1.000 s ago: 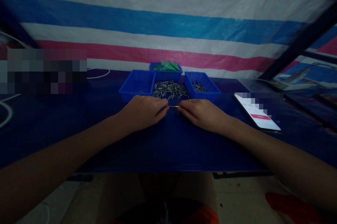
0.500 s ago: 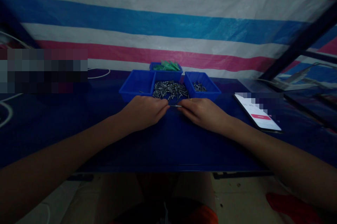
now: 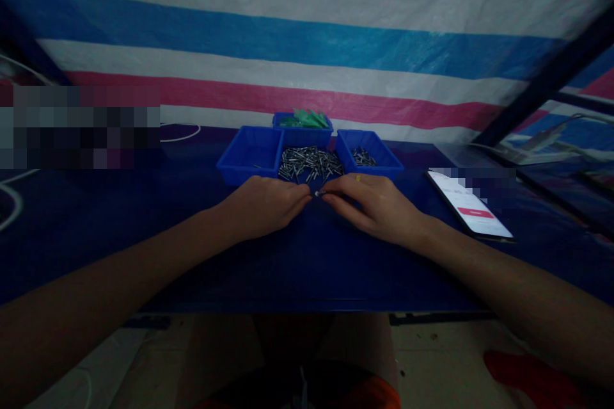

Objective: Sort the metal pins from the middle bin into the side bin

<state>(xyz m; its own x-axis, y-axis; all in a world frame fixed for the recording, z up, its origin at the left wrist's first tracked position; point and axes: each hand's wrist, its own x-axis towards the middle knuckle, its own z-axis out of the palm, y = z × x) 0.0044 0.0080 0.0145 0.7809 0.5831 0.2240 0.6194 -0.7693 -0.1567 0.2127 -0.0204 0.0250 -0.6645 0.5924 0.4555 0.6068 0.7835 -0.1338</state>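
Observation:
Both hands meet in front of a loose pile of metal blind rivets [image 3: 307,159] on the table. Between their fingertips is one small rivet [image 3: 317,194], of which only a bright bit shows. My left hand [image 3: 268,207] is closed, thumb and fingers pinched at the rivet's left end. My right hand [image 3: 377,204] pinches its right end between thumb and forefinger. The fingers hide the rest of it.
Left of the pile stands a blue bin [image 3: 252,150] with a rivet or so inside; the right bin [image 3: 368,153] holds several rivets. A rear bin [image 3: 304,134] contains green packets [image 3: 307,118]. At right lies a lit phone [image 3: 472,207].
The rivet's shank, visible across the gap before, is now mostly covered, and a bright end shows instead. My right hand has turned slightly and its fingers have shifted along the rivet.

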